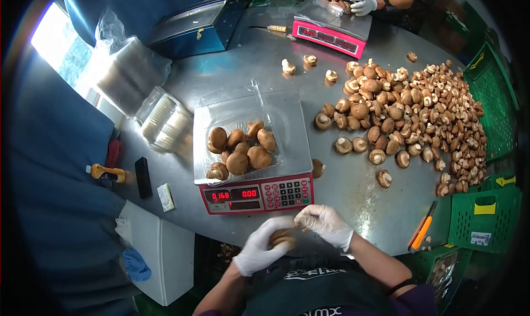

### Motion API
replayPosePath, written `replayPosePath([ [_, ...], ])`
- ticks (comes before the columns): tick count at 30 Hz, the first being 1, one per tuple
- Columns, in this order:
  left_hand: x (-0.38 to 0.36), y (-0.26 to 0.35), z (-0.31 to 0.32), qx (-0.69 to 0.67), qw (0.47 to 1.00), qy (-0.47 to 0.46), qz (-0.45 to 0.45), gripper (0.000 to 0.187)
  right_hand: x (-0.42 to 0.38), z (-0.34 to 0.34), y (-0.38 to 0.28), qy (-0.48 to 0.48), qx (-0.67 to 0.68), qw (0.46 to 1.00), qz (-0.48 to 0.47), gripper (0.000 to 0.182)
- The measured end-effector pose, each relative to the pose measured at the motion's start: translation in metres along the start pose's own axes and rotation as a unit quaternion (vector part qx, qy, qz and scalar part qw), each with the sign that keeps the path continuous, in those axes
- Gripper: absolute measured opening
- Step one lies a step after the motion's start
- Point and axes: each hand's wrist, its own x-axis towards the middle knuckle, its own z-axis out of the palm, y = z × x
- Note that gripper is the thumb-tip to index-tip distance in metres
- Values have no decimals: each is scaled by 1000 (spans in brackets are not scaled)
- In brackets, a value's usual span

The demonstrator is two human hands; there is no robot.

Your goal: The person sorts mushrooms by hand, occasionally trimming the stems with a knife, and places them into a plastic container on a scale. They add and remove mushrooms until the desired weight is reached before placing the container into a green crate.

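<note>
Left grip (pixel 262 249): curled round my mushroom (pixel 282 239); hold lightly.
Right grip (pixel 326 223): fingers curled; I can't tell if holding.
Scale (pixel 295 161): eleven o'clock.

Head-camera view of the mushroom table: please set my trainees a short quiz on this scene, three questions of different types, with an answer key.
1. Multiple choice: Where in the picture does the black phone lie relative to the nearer red electronic scale?
A. on its weighing plate
B. to its right
C. to its left

2. True or false: The camera wearer's gloved left hand holds a brown mushroom.

3. Fill in the blank: Of the two upper red readouts on that scale, the right-hand readout shows ____.

Key: 1. C; 2. True, though motion blurs the mushroom; 3. 0.00
</note>
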Motion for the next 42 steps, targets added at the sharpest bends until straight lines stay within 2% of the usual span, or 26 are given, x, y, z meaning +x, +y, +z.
replayPosePath([
  [2, -38, -1, -35, 101, 992, -35, -74, 50, 17, -21, 1, 48, -191, 978, -62, 23],
  [4, -74, -12, -66, 285, 945, -113, -119, 57, 38, -52, 14, 172, -237, 952, -93, 23],
  [6, -100, -11, -66, 469, 801, -45, -371, 66, 58, -72, 23, 276, -364, 884, -105, 33],
  [7, -110, -21, -64, 550, 736, 4, -394, 75, 65, -73, 17, 264, -423, 860, -112, 38],
  [10, -114, -40, -77, 380, 913, 55, -138, 72, 81, -63, 16, 204, -544, 804, -126, 52],
  [12, -89, -11, -64, 270, 945, 69, -169, 67, 96, -71, 36, 145, -567, 799, -140, 61],
  [13, -86, -7, -60, 300, 943, 109, -98, 56, 96, -73, 29, 132, -547, 818, -115, 65],
  [14, -88, -4, -66, 282, 946, 133, -88, 50, 98, -86, 50, 177, -522, 820, -154, 72],
  [15, -89, -2, -72, 264, 949, 154, -77, 44, 94, -93, 51, 222, -559, 773, -200, 71],
  [16, -87, 1, -78, 245, 952, 171, -63, 38, 85, -91, 29, 243, -580, 762, -153, 71],
  [17, -79, 9, -82, 294, 920, 257, 39, 21, 83, -96, 22, 264, -611, 725, -176, 71],
  [20, -59, 24, -104, 148, 906, 393, 54, 19, 89, -110, 10, 301, -672, 657, -162, 71],
  [23, -8, 59, -117, 355, 825, 399, 187, 27, 105, -131, 19, 248, -670, 689, -117, 70],
  [24, 11, 65, -122, 434, 785, 381, 226, 41, 108, -128, 14, 242, -676, 688, -101, 71],
  [26, 41, 87, -121, 448, 801, 329, 224, 61, 108, -129, 11, 213, -718, 654, -106, 68],
  [29, 79, 83, -132, 534, 753, 295, 249, 68, 102, -129, 11, 203, -716, 652, -147, 67],
  [31, 93, 84, -133, 605, 716, 246, 246, 74, 106, -134, 12, 227, -667, 692, -159, 62],
  [34, 95, 86, -125, 559, 767, 210, 234, 72, 107, -119, -15, 312, -535, 748, -238, 49],
  [35, 93, 87, -119, 526, 795, 216, 211, 70, 106, -104, -34, 343, -505, 738, -287, 47],
  [36, 91, 91, -118, 522, 807, 203, 186, 76, 92, -76, -83, 305, -467, 795, -237, 41],
  [37, 91, 85, -120, 553, 795, 200, 148, 82, 99, -64, -84, 374, -433, 751, -331, 29],
  [38, 92, 86, -120, 582, 779, 197, 130, 85, 101, -52, -102, 317, -407, 769, -376, 22],
  [39, 95, 82, -125, 583, 767, 197, 183, 86, 105, -34, -111, 343, -373, 751, -424, 22],
  [40, 87, 104, -114, 697, 656, 186, 219, 68, 108, -23, -122, 285, -401, 758, -429, 33],
  [41, 87, 102, -113, 634, 711, 178, 247, 67, 109, -11, -133, 224, -424, 764, -432, 47],
  [42, 85, 90, -120, 569, 762, 166, 262, 65, 142, 5, -108, 248, -441, 719, -476, 50],
])
